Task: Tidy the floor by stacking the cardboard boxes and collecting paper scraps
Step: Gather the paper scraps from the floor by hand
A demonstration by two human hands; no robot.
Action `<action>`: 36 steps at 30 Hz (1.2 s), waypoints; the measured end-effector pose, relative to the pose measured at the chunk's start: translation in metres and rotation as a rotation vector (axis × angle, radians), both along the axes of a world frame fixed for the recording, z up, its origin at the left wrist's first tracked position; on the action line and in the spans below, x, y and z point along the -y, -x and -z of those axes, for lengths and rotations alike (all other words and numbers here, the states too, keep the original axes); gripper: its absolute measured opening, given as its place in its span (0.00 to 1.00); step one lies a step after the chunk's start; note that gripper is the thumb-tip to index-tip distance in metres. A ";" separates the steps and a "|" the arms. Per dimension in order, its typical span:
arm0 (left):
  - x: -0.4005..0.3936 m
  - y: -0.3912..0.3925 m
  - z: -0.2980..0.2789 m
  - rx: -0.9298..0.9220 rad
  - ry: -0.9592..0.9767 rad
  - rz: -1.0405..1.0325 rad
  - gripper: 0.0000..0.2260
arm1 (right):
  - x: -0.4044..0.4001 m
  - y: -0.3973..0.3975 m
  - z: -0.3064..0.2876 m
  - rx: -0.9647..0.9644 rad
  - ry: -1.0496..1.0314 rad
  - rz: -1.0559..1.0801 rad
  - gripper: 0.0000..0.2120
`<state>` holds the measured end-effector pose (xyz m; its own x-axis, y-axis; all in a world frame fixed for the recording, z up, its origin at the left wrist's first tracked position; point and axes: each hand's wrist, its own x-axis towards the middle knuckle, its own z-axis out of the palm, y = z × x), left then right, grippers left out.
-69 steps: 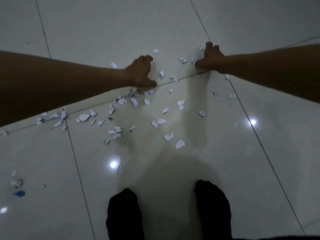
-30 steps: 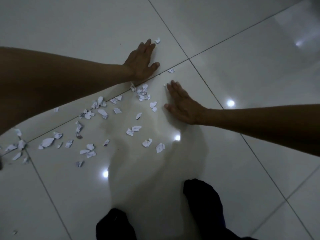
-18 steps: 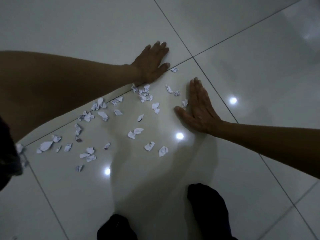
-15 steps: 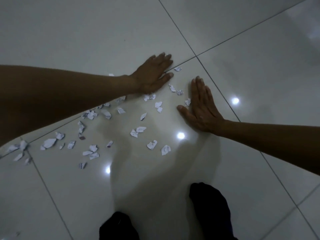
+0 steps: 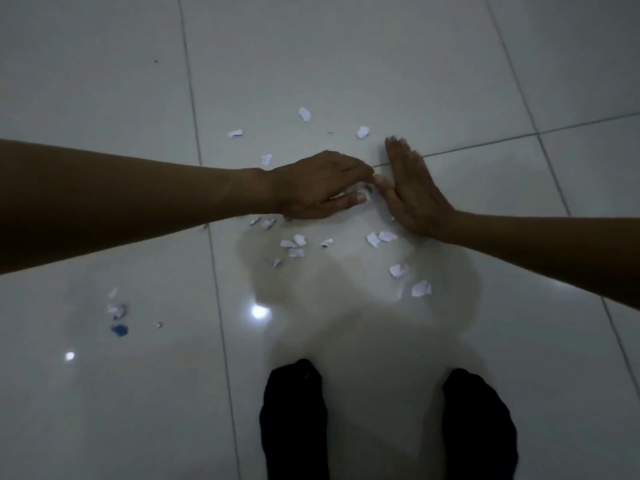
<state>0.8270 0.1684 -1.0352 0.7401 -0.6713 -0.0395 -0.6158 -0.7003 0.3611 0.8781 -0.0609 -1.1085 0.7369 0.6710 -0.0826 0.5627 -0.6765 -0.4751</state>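
White paper scraps lie scattered on the glossy white tile floor (image 5: 346, 64). My left hand (image 5: 318, 185) lies cupped, palm down, over a small bunch of scraps (image 5: 363, 196), its fingertips meeting my right hand. My right hand (image 5: 412, 195) stands flat with straight fingers, walling the bunch from the right. Loose scraps (image 5: 294, 245) lie just below the hands, and a few more (image 5: 420, 289) sit nearer my feet. Other stray scraps (image 5: 304, 113) rest beyond the hands. No cardboard box is in view.
My two feet in dark socks (image 5: 294, 417) stand at the bottom of the view. A blue scrap (image 5: 119, 329) and a few pale bits (image 5: 117, 310) lie off to the lower left. Ceiling light reflections (image 5: 259, 311) glare on the tiles.
My left hand has swept right and gathered many scraps against my right hand, so the two hands now touch. The trail of scraps on the left has thinned, and the view has shifted.
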 end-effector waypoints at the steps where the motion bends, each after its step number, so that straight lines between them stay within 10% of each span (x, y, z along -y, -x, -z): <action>1: -0.013 0.008 -0.003 0.006 -0.005 -0.034 0.20 | -0.012 0.009 -0.001 -0.049 -0.032 -0.016 0.34; 20: -0.121 0.192 -0.002 -0.155 -0.142 -0.612 0.27 | 0.064 0.050 -0.023 0.330 0.093 -0.706 0.50; 36: -0.045 0.188 0.033 -0.006 0.065 -0.905 0.32 | -0.074 -0.021 -0.014 0.332 0.028 -0.229 0.35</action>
<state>0.6394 0.2130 -1.0684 0.9858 0.1657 -0.0274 0.1618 -0.8939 0.4181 0.8989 0.0132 -1.0948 0.5579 0.8221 0.1141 0.8205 -0.5256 -0.2248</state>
